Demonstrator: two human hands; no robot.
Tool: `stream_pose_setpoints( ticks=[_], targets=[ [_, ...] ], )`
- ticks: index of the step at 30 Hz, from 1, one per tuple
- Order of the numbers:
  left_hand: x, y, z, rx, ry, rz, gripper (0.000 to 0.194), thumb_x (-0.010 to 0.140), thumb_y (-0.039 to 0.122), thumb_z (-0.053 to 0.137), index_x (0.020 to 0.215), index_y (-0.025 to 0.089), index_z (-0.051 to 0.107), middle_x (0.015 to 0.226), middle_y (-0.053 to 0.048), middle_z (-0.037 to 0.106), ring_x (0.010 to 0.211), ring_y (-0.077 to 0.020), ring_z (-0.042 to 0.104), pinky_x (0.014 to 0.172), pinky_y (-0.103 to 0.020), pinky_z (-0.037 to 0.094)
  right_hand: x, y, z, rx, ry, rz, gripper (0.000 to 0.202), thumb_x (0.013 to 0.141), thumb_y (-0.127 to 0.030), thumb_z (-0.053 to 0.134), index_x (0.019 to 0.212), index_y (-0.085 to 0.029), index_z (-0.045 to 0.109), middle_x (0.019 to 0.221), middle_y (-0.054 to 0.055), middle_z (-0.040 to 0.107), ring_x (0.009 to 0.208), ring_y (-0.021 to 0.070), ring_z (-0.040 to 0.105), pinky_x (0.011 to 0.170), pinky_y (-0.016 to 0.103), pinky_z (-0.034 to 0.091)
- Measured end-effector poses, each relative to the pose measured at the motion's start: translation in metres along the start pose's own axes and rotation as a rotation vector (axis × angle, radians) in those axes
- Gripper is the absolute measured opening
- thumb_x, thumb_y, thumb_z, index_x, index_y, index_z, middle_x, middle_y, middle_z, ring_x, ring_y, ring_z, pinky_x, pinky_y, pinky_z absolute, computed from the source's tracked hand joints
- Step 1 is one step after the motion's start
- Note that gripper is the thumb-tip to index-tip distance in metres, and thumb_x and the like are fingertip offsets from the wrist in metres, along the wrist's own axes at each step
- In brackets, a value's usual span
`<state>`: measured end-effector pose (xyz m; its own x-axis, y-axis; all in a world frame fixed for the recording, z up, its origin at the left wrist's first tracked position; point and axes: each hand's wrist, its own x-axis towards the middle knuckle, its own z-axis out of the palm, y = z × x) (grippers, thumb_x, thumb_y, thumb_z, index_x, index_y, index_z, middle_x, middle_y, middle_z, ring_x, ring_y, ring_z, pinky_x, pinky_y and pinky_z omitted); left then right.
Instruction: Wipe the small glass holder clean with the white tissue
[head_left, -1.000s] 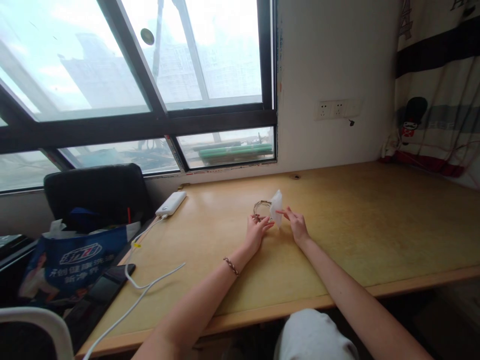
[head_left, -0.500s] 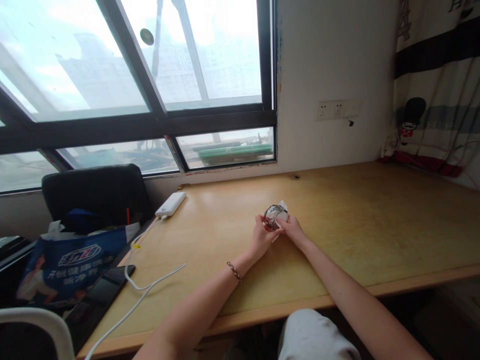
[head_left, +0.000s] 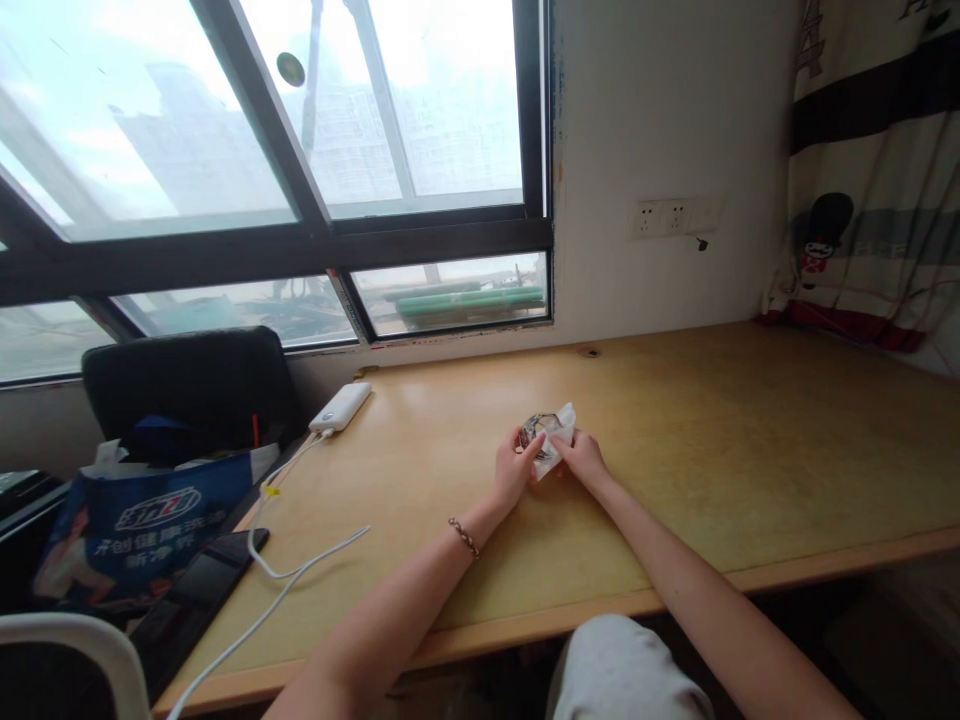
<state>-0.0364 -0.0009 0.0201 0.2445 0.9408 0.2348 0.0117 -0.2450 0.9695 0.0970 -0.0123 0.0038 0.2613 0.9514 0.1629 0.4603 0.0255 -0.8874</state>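
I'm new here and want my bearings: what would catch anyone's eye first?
The bright window fills the upper left. Mid-picture, over the yellowish desk, the left hand and right hand hold a dark wiry loop and a whitish wrapper close together. At lower left sits a blue printed bag.

A thin, dark coil (head_left: 531, 424) curves in a rounded loop. Overlapping it toward four o'clock is a small, wrinkled, whitish translucent pouch (head_left: 550, 458), tilted, its upper corner pointing to one o'clock. Whether the coil sits inside is unclear.
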Motion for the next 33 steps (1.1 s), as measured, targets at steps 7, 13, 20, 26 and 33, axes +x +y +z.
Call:
stream_pose_setpoints(
  ticks=[7,13,20,26,33],
  targets=[
    [-0.003,-0.001,0.000,0.065,-0.044,0.009,0.034,0.067,0.046,0.056,0.079,0.015,0.055,0.055,0.005,0.049,0.032,-0.0036,0.040,0.030,-0.015,0.026,-0.002,0.004,-0.002,-0.184,0.065,-0.078,0.042,0.080,-0.043,0.037,0.060,-0.014,0.061,0.045,0.006,0.058,0.040,0.0133,0.053,0.040,0.020,0.033],
    [0.003,-0.003,-0.004,-0.075,0.009,-0.131,0.040,0.068,0.052,0.052,0.074,0.013,0.055,0.044,0.006,0.040,0.029,-0.0035,0.032,0.028,-0.017,0.022,-0.002,0.001,-0.003,-0.215,0.103,-0.151,0.045,0.080,-0.045,0.035,0.060,-0.014,0.062,0.056,0.008,0.062,0.051,0.0149,0.056,0.047,0.021,0.036],
    [0.006,-0.003,-0.003,-0.059,-0.017,-0.171,0.044,0.066,0.054,0.053,0.069,0.011,0.060,0.043,0.005,0.039,0.034,-0.0033,0.031,0.034,-0.017,0.023,0.002,0.004,0.002,-0.201,0.051,-0.110,0.023,0.072,-0.034,0.050,0.079,-0.016,0.064,0.070,0.005,0.066,0.063,0.0144,0.058,0.056,0.019,0.039],
    [0.004,0.003,0.001,-0.098,-0.207,-0.103,0.046,0.065,0.046,0.058,0.095,0.012,0.057,0.054,0.003,0.046,0.040,-0.0040,0.035,0.037,-0.016,0.028,0.001,0.004,0.002,-0.144,0.154,0.003,0.054,0.080,-0.050,0.030,0.052,-0.014,0.060,0.040,0.006,0.055,0.044,0.0149,0.054,0.043,0.021,0.035],
    [0.003,0.006,-0.001,-0.069,-0.270,-0.117,0.048,0.065,0.043,0.060,0.101,0.012,0.055,0.067,0.000,0.054,0.038,-0.0020,0.034,0.035,-0.016,0.027,0.002,0.000,-0.005,0.015,0.050,0.181,0.043,0.067,-0.055,0.050,0.054,-0.014,0.060,0.039,0.003,0.055,0.029,0.0122,0.046,0.031,0.021,0.029]
  ],
)
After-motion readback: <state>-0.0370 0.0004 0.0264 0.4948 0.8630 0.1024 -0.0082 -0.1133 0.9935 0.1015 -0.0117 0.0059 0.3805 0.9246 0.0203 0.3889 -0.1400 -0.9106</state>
